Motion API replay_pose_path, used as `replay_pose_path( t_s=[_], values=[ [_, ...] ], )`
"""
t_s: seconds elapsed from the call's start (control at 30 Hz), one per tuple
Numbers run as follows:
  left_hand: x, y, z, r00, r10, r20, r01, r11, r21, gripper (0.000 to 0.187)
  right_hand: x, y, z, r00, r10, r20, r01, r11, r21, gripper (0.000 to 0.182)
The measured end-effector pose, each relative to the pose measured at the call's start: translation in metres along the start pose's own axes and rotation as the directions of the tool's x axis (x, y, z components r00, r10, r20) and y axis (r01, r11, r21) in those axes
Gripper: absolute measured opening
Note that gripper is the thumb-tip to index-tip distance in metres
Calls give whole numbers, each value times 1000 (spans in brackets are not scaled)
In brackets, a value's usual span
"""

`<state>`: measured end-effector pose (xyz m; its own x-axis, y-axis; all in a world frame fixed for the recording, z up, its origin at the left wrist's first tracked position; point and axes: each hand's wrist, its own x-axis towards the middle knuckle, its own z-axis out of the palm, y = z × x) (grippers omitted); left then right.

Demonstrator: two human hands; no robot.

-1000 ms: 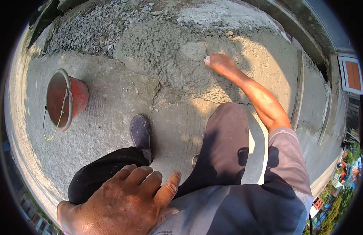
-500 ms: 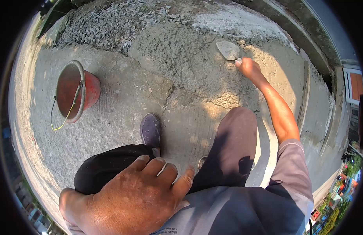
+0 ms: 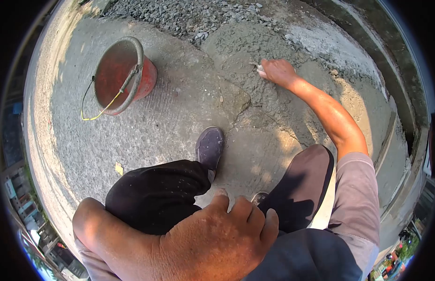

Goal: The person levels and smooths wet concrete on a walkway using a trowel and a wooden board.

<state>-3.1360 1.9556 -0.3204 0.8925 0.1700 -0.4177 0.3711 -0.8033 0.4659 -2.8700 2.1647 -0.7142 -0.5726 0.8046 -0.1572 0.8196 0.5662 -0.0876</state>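
Bucket [image 3: 148, 79] at left, mortar [image 3: 273, 97] to its right, gravel [image 3: 177, 18] beyond both

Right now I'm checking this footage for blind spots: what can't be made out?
All in the head view:
- Trowel: handle mostly hidden by the right hand.
- Left hand: its back hides the palm, so whether it holds anything is unclear.
- Right shoe: mostly covered by the right trouser leg.
- Gravel: cut off by the top edge.
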Motion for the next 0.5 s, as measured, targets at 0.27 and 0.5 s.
replay_pose_path(
  t_s=[0.27, 0.5],
  values=[
    [0, -13, 3, 999, -28, 26, 32, 982, -185, 44, 79, -6, 1, 992, 42, -116, -35, 998, 59, 38],
    [1, -19, 18, 973, 0, -232, -18, 997, -76, 38, -49, -44, -19, 993, 80, 88, -88, 992, 86, 38]
  ],
)
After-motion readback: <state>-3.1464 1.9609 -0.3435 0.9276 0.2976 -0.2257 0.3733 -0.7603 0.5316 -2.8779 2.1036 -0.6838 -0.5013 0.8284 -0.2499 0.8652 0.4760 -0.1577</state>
